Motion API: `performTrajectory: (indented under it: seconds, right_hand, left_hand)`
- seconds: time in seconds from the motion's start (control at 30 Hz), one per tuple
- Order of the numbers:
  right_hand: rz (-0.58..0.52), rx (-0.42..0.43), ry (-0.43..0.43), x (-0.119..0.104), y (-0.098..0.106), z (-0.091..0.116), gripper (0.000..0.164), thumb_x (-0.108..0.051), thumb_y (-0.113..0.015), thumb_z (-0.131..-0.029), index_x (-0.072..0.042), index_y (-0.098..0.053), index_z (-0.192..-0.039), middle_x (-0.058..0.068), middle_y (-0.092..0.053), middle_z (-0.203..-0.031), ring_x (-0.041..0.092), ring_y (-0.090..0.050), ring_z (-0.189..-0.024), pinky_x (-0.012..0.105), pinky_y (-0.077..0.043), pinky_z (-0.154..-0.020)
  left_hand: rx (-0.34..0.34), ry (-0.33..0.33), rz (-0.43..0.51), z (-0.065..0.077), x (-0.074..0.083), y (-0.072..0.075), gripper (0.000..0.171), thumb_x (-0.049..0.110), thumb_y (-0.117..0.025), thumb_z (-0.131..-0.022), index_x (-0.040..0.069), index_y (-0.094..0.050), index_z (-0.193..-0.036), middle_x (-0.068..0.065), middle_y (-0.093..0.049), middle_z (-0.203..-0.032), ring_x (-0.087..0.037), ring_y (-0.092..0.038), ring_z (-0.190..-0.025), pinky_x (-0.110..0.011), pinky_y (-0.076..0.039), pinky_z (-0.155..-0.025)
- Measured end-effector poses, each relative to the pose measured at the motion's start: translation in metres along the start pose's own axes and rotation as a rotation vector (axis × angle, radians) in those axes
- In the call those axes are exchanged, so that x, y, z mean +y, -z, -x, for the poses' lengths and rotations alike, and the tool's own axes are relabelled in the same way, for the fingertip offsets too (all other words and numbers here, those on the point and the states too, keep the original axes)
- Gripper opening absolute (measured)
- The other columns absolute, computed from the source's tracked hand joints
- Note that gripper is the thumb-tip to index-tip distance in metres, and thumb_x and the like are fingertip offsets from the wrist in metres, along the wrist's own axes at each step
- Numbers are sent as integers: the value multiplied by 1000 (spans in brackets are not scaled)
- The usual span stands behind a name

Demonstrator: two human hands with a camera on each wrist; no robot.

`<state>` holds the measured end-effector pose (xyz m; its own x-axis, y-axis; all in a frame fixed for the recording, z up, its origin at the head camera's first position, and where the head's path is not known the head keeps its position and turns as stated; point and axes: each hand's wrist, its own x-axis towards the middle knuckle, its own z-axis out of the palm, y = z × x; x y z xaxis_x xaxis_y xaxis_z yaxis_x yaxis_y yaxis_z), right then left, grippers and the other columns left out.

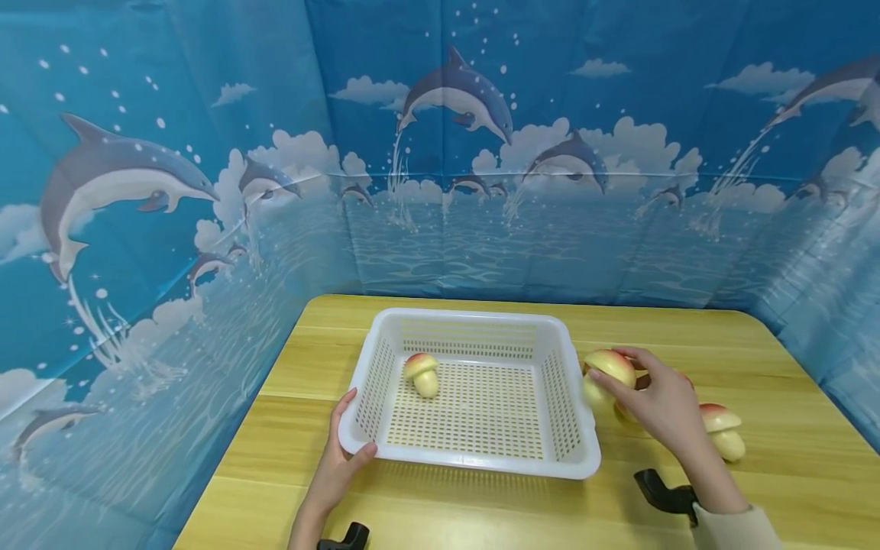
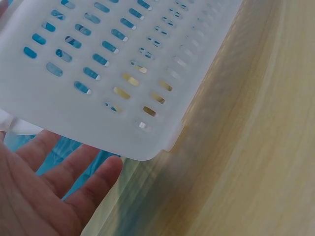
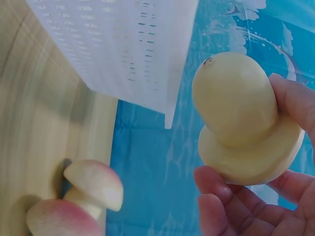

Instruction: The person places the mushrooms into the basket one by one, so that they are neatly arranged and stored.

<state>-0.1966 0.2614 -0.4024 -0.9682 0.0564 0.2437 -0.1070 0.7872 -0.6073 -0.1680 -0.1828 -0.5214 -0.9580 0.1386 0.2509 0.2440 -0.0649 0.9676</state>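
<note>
One smooth, domed mushroom [image 3: 235, 101] fills the curled right grip [image 1: 664, 399]; the left grip [image 1: 334, 467] clasps a slotted basket [image 1: 474, 459].

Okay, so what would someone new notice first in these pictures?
Probably the blue dolphin-print backdrop behind the table. Next, the white basket on the table, one mushroom inside and the left hand at its near-left corner. Right of it, the right hand holds another mushroom.

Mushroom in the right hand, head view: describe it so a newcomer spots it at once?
On the yellow wooden table is a white perforated basket. Just past its right rim, the right hand grips a yellow mushroom with a red-tinged cap. It alone is held; the other mushrooms lie in the basket or on the table.
</note>
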Motion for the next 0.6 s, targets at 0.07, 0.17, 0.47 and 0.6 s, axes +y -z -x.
performTrajectory:
  seconds: [0.07,0.17,0.47,0.6]
  right_hand:
    - [2,-16,1,-3,0,-2,73,-56,-63,-84,-4,-50,-134,23,-55,-121,29,-62,-81,34,-46,-52]
    - [-2,-32,16,-6,0,-5,73,-56,-63,-84,-4,-50,-134,22,-55,-123,28,-61,-79,33,-47,-52]
    - [-36,-66,43,-11,-3,-13,70,-55,-64,-83,-6,-52,-130,16,-60,-110,21,-60,-72,32,-48,-52]
    - [-22,-63,55,-11,-6,-16,70,-56,-64,-82,-6,-53,-130,14,-61,-106,21,-60,-73,33,-48,-54]
  left_hand:
    - [-1,-2,-1,0,0,0,82,0,-60,-86,24,-15,-150,-19,-24,-150,-41,-36,-128,-34,-42,-94]
    - [-5,-7,-5,0,0,1,82,0,-60,-86,24,-15,-150,-20,-24,-150,-42,-36,-127,-35,-42,-94]
    - [-6,-11,-9,0,0,0,81,0,-59,-86,24,-15,-150,-20,-24,-150,-42,-36,-128,-35,-42,-94]
    - [-11,-12,-1,0,0,0,81,-1,-59,-87,24,-15,-150,-20,-23,-150,-43,-36,-127,-39,-43,-94]
